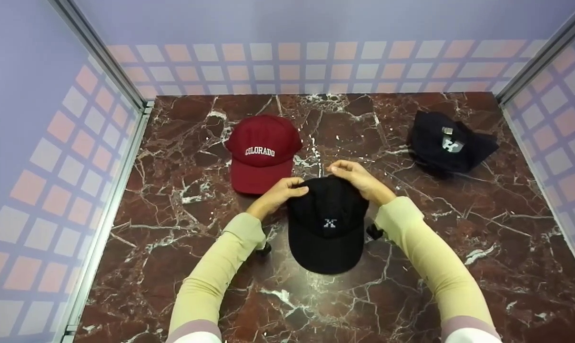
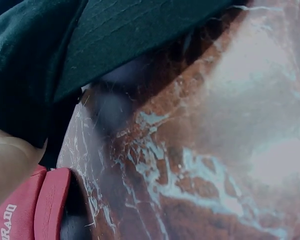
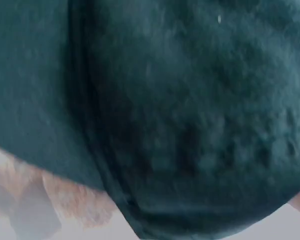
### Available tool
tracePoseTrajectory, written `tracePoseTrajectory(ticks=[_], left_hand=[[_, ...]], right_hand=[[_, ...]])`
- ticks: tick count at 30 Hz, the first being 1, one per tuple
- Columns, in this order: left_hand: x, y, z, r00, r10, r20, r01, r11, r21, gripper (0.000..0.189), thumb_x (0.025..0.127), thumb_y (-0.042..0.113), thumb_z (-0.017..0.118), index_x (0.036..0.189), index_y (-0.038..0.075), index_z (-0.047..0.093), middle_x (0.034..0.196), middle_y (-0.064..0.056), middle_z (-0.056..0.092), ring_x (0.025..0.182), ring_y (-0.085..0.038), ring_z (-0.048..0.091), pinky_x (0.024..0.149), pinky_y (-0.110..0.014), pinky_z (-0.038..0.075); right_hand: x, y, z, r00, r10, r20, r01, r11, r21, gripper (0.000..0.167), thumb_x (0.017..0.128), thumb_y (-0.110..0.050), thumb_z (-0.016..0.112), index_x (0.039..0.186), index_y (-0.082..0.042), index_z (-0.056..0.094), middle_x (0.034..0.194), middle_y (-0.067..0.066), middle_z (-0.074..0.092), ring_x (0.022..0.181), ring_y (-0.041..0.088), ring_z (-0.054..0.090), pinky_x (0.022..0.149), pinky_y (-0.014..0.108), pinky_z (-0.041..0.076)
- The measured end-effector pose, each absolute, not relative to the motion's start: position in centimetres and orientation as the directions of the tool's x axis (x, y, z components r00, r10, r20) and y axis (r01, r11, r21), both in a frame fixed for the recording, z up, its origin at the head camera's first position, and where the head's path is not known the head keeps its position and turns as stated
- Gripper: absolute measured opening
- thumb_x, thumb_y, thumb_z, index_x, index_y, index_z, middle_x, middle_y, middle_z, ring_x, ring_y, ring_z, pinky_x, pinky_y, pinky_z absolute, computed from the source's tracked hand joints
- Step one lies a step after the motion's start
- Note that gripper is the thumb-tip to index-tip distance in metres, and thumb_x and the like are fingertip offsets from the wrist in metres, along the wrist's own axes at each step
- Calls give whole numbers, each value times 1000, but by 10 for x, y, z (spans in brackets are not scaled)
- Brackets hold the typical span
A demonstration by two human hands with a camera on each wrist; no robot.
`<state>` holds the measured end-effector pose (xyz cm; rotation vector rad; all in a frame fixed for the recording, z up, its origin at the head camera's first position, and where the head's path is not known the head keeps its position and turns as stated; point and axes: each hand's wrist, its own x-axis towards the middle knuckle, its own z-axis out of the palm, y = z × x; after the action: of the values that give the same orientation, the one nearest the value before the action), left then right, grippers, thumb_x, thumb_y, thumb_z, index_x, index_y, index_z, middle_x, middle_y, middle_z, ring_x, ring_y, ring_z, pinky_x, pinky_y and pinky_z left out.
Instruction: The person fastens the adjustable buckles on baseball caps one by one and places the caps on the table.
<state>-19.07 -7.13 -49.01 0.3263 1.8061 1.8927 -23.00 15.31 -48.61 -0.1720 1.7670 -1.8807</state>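
Note:
A black baseball cap (image 1: 327, 214) with a small light emblem on its front is between my hands, its brim toward me. In the left wrist view, the brim (image 2: 140, 35) stands over the tabletop with a shadow beneath. My left hand (image 1: 280, 193) grips the crown's back left edge, thumb on top. At the back right of the crown, my right hand (image 1: 358, 180) holds the cap with bent fingers, thumb and forefinger close together at the back edge. The black cap (image 3: 189, 115) fills most of the right wrist view, hiding nearly all of that hand.
A red cap (image 1: 264, 152) lettered COLORADO lies just beyond my left hand. Farther back on the right lies a dark navy cap (image 1: 447, 143), tilted, with a light emblem. The brown marble-patterned tabletop (image 1: 173, 267) is bounded by walls with coloured squares (image 1: 287, 52).

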Motion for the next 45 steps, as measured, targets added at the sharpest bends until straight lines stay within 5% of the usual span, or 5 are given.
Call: tracePoseTrajectory(ticks=[16,21,29,38,45], left_hand=[[-193,-76,-527,-912,382,-150,-158,10,987,16,90,18,48,79,13,59,68,9,53,63,-4,48,63,-19,40],[-191,-87,-529,-918,356,-172,-207,-62,976,22,90,17,42,94,7,61,82,8,60,77,-5,55,76,-23,42],[-190,-99,-537,-889,382,-252,-211,146,967,43,69,2,37,107,-4,56,86,4,56,78,-7,49,71,-22,39],[-178,-85,-510,-914,283,-292,-206,299,932,17,79,-4,34,72,1,50,64,1,43,62,-12,42,60,-24,37],[-198,-72,-574,-991,48,-124,-117,127,985,26,78,0,33,64,7,53,60,0,47,60,-13,45,56,-23,37]], right_hand=[[-231,176,-505,-865,-363,-347,332,106,-937,35,91,-31,43,92,2,54,60,-7,52,55,5,49,55,20,41],[-229,199,-515,-791,-540,-288,350,-13,-937,13,88,-18,50,97,-10,56,79,-7,59,68,5,56,66,23,46],[-223,219,-531,-627,-747,-223,395,-57,-917,38,80,8,35,101,-14,58,96,-4,63,87,8,58,80,25,46],[-211,199,-518,-723,-566,-396,402,121,-908,40,82,8,30,67,-16,58,68,-10,57,67,4,54,70,22,44],[-206,186,-522,-808,-423,-411,468,-35,-883,37,75,7,28,60,-13,55,62,-6,55,59,9,48,61,24,39]])
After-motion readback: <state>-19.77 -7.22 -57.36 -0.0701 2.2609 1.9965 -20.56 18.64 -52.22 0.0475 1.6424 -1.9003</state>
